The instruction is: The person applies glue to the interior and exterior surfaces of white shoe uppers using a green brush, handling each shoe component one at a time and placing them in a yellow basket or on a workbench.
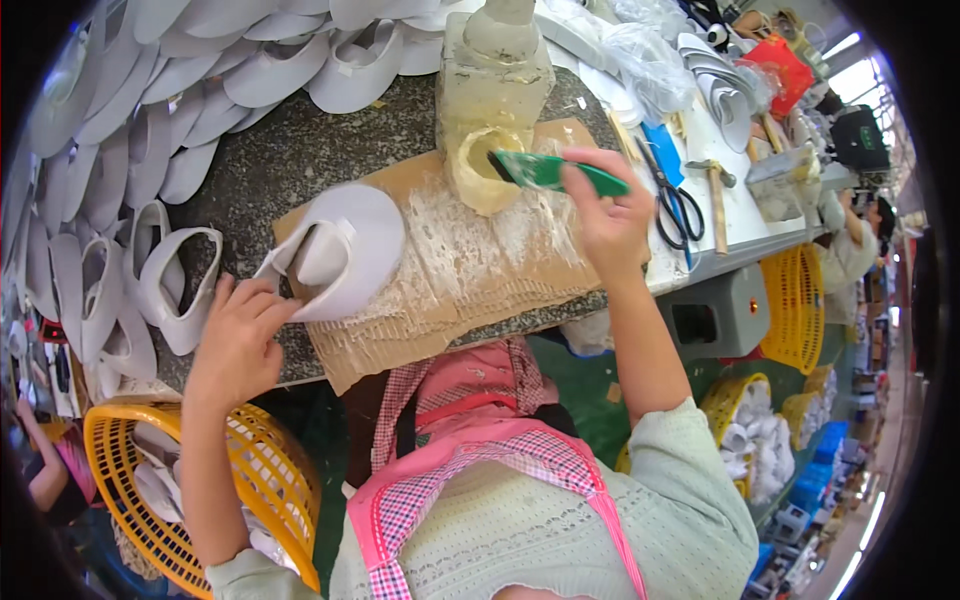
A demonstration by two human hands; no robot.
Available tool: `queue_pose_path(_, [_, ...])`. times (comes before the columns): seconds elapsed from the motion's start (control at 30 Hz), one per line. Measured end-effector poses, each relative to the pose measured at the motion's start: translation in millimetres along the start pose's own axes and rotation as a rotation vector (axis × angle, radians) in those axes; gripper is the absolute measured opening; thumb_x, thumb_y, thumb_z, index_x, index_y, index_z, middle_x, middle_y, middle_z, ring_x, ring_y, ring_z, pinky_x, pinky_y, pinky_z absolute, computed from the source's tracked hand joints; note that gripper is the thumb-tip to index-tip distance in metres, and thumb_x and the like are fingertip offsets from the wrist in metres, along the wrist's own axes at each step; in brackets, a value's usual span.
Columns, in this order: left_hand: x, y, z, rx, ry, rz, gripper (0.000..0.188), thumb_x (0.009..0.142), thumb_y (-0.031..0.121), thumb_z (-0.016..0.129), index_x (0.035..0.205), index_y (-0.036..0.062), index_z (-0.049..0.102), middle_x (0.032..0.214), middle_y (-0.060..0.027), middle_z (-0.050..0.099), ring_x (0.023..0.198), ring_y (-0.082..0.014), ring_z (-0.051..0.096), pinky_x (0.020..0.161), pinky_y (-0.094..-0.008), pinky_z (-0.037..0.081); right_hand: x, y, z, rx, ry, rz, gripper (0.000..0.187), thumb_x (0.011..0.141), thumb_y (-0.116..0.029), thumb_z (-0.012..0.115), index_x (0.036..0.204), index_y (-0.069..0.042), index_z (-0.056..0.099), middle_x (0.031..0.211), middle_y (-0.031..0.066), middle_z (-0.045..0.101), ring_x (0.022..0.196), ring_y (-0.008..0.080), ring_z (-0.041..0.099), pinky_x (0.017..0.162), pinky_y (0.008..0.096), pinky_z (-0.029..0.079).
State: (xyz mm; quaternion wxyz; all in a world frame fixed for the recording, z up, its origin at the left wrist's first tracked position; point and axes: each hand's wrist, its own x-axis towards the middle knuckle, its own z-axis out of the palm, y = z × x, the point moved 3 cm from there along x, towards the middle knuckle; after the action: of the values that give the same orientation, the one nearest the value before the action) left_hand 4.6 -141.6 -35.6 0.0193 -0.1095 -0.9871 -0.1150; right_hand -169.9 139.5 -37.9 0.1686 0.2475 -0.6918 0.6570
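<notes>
My right hand [612, 218] grips a green-handled brush [548, 173]. Its dark bristles point left, over the mouth of a glue-crusted yellowish pot [483, 203]. Under the pot lies a corrugated cardboard sheet [450, 275], smeared with whitish dried glue. My left hand [238, 345] has its fingers closed on the near edge of a white sandal piece [378, 235], a broad sole with a strap looped over it. That piece rests on the left part of the cardboard. To the left of this hand, another white strapped sandal piece [178, 325] lies on the table.
Many white sandal pieces [270, 72] overlap along the far and left sides. Black-handled scissors [680, 215] and a hammer [716, 205] lie at the right. A yellow basket [125, 505] stands below the left table edge. A translucent glue bottle [492, 90] sits behind the pot's mouth.
</notes>
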Motion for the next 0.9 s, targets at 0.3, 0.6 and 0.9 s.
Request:
queue_pose_path(0.3, [10.3,19.3,1.3,-0.094,0.197,-0.019,0.025,0.065,0.004,0.061,0.089,0.0059,0.056,0.071,-0.0086,0.056,0.065,-0.0253,0.054,0.061,-0.0346,0.043,32.0,0.7,-2.9,-0.301,-0.365,-0.326,0.011,0.072,0.000,0.060,0.082,-0.006,0.063,0.069,0.0054,0.058,0.061,0.0128,0.053,0.053,0.0221,0.042])
queue_pose_path(0.6, [2.8,-7.4,15.5,-0.541,0.097,-0.358,0.020,0.070,0.008,0.060,0.090,0.0063,0.059,0.069,-0.0113,0.057,0.068,-0.0289,0.056,0.061,-0.0356,0.044,-20.8,7.8,28.6,0.271,-0.516,0.330,0.015,0.070,0.004,0.061,0.085,0.001,0.063,0.080,0.0077,0.062,0.066,0.0105,0.054,0.060,0.0214,0.043])
queue_pose_path(0.9, [25.0,-27.8,12.0,-0.453,-0.103,-0.085,0.018,0.069,0.008,0.058,0.086,0.0049,0.062,0.071,-0.0114,0.059,0.071,-0.0282,0.057,0.064,-0.0366,0.045,9.7,23.2,133.2,0.094,-0.836,0.014,0.014,0.072,0.003,0.059,0.084,-0.003,0.063,0.084,0.0069,0.063,0.076,0.0116,0.058,0.065,0.0225,0.045])
